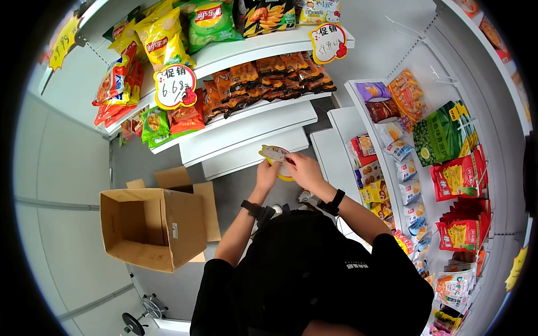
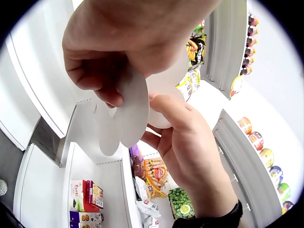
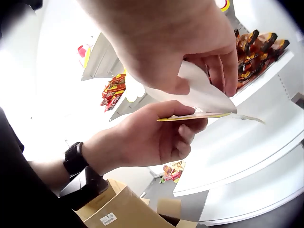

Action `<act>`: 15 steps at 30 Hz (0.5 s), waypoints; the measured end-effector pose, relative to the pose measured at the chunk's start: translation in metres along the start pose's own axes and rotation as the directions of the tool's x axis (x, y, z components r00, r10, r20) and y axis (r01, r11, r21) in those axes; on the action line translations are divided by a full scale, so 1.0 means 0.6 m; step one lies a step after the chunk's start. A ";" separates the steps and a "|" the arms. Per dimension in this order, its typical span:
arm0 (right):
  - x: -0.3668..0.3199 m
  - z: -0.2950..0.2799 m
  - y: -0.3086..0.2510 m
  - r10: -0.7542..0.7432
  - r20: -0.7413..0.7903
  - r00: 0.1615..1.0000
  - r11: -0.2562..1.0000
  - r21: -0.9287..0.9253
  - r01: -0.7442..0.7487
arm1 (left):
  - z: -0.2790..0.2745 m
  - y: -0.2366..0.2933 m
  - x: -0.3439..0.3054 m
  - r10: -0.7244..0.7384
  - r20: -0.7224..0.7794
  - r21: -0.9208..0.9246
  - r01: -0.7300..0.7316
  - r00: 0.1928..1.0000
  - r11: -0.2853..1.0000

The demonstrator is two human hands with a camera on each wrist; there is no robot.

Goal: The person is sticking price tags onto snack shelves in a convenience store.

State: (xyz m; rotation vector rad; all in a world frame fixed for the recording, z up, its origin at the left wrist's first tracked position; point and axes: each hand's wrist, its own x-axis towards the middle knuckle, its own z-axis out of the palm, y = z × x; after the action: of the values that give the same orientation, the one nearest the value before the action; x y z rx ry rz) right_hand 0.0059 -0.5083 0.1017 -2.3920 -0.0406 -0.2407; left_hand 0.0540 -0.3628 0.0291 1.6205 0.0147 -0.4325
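Note:
In the head view both hands meet in front of the body over thin price cards. My left hand (image 1: pixel 267 175) pinches a yellow-edged price card (image 1: pixel 274 152) with handwriting on it; the right wrist view has this card (image 3: pixel 202 116) nearly edge-on between thumb and fingers. My right hand (image 1: pixel 305 169) grips another price card (image 3: pixel 204 92), whose white, bent back faces that camera. Part of a yellow-edged card (image 1: pixel 285 173) appears below the hands. From the left wrist, the plain white scalloped backs (image 2: pixel 130 114) show between the two hands.
An opened cardboard box (image 1: pixel 188 227) lies on the floor at left. Ahead stand white shelves (image 1: pixel 249 131) with chip bags (image 1: pixel 162 39) and brown snack packs (image 1: pixel 263 84); promotional cards (image 1: pixel 175 85) hang from their edges. More snack shelves (image 1: pixel 386 162) rise at right.

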 end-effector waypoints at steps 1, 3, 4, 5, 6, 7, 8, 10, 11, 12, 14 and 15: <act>0.002 -0.002 0.003 -0.003 -0.043 0.999 1.000 0.024 0.004 | 0.002 0.006 -0.001 -0.005 0.008 0.011 0.005 1.000 1.000; 0.004 -0.012 0.012 0.060 -0.039 0.997 0.998 0.035 -0.058 | 0.008 -0.005 0.005 0.017 0.020 -0.020 -0.017 1.000 1.000; 0.004 -0.018 0.015 0.092 -0.038 0.995 0.995 0.038 -0.091 | 0.013 -0.012 0.007 0.029 0.028 -0.037 -0.028 0.999 0.999; 0.004 -0.021 0.021 0.104 -0.054 0.993 0.993 0.056 -0.101 | 0.016 -0.019 0.008 0.026 0.045 -0.038 -0.024 0.999 0.999; 0.003 -0.023 0.026 0.123 -0.045 0.991 0.991 0.052 -0.121 | 0.019 -0.016 0.004 0.024 0.061 -0.039 -0.022 0.998 0.999; 0.002 -0.025 0.031 0.143 -0.035 0.989 0.989 0.049 -0.141 | 0.021 -0.011 0.001 0.022 0.077 -0.039 -0.019 0.997 0.999; 0.001 -0.027 0.036 0.163 -0.025 0.986 0.986 0.045 -0.162 | 0.024 -0.012 0.001 0.025 0.078 -0.034 -0.022 0.997 0.999; -0.002 -0.033 0.043 0.195 -0.019 0.981 0.980 0.030 -0.194 | 0.030 -0.024 0.000 0.025 0.080 -0.026 -0.023 0.996 0.999; -0.004 -0.034 0.046 0.211 -0.014 0.977 0.977 0.023 -0.211 | 0.031 -0.031 -0.001 0.029 0.086 -0.010 -0.028 0.996 1.000; -0.005 -0.037 0.047 0.215 -0.011 0.977 0.976 0.033 -0.214 | 0.032 -0.030 -0.004 0.032 0.091 0.007 -0.033 0.995 0.999; -0.008 -0.041 0.050 0.221 -0.008 0.975 0.974 0.052 -0.220 | 0.032 -0.030 -0.010 0.037 0.103 0.048 -0.043 0.994 0.998; -0.010 -0.040 0.052 0.233 -0.014 0.972 0.971 0.060 -0.232 | 0.031 -0.027 -0.014 0.040 0.108 0.074 -0.048 0.993 0.996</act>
State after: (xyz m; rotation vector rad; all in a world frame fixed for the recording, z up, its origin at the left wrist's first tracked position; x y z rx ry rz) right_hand -0.0008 -0.5475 0.0973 -2.3107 0.2381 -0.1516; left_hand 0.0370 -0.3767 0.0154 1.6675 -0.1194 -0.4902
